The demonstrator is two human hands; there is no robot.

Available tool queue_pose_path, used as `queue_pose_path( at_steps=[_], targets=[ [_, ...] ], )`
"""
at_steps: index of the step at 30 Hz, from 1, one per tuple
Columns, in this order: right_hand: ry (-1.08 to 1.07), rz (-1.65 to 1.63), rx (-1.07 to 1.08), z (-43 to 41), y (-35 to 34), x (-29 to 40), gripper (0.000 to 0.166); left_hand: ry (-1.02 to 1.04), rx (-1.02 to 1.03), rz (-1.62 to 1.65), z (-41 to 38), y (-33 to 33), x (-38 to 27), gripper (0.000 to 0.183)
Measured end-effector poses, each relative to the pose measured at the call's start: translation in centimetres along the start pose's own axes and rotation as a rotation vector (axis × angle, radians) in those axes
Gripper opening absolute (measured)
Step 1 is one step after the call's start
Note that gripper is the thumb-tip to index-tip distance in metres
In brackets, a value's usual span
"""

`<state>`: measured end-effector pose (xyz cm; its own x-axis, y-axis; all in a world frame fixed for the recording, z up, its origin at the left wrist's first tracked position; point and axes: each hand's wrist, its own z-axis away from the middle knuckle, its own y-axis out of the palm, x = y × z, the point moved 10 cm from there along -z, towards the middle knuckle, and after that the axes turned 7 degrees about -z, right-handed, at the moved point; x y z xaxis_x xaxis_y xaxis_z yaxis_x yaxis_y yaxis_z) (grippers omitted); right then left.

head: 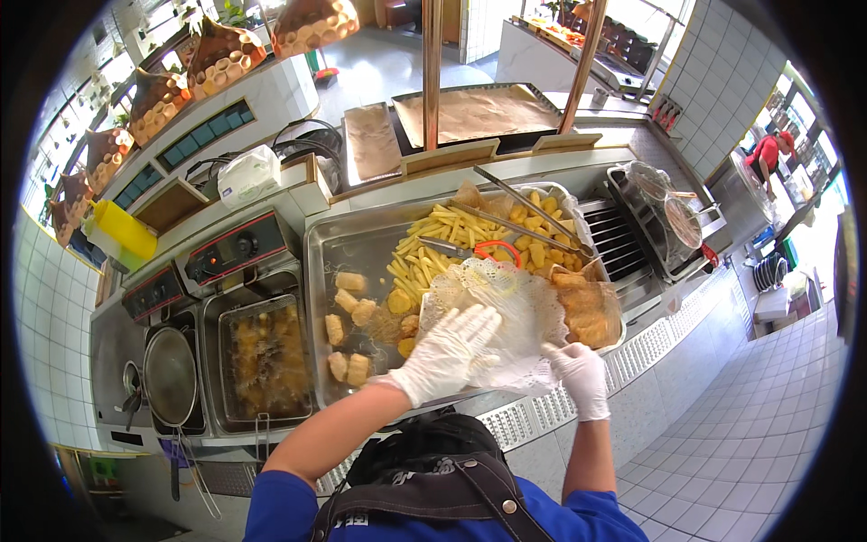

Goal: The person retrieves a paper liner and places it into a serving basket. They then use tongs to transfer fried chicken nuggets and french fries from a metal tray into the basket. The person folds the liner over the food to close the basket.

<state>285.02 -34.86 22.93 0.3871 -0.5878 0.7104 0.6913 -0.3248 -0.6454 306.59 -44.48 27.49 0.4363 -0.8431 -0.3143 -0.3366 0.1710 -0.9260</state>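
A white lace paper doily (515, 305) lies over a white container at the front of a large steel tray (345, 230). My gloved left hand (454, 349) rests on its left part, fingers extended and palm down. My gloved right hand (581, 376) pinches the doily's lower right edge. Behind the doily are French fries (433, 247), nugget-like fried pieces (542, 251), metal tongs (521, 210) and red-handled scissors (498, 251). Breaded pieces (349, 305) lie on the tray's left side, and larger golden fried pieces (582, 308) sit right of the doily.
Left of the tray, food bubbles in a fryer basket (264, 359), beside a round mesh strainer (171, 376). Copper posts (431, 74) rise behind the tray. A black rack with plastic-covered strainers (667, 210) stands right. A person in red (769, 156) is far right.
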Motion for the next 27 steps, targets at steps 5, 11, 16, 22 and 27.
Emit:
queue_pose_path(
  at_steps=[5, 11, 16, 22, 27],
  targets=[
    [-0.243, -0.248, -0.197, 1.7, -1.1, 1.1, 0.021, 0.205, 0.184, -0.068, -2.6, 4.1, -4.9, 0.067],
    [-0.398, 0.365, -0.422, 1.8, -2.3, 2.9, 0.038, 0.141, 0.18, -0.172, -4.4, 6.0, -3.1, 0.066],
    [-0.408, 0.271, -0.262, -0.8, 0.1, 3.5, 0.022, 0.174, 0.205, -0.203, -4.1, 5.8, -3.2, 0.067],
    [-0.487, -0.061, -0.415, 0.5, -2.3, 4.2, 0.025, 0.087, 0.135, -0.143, -3.8, 5.7, -1.6, 0.069],
    [-0.195, 0.472, -0.223, -1.3, 0.1, 4.4, 0.044, 0.016, 0.08, -0.164, -3.0, 5.7, 0.4, 0.07]
  ],
)
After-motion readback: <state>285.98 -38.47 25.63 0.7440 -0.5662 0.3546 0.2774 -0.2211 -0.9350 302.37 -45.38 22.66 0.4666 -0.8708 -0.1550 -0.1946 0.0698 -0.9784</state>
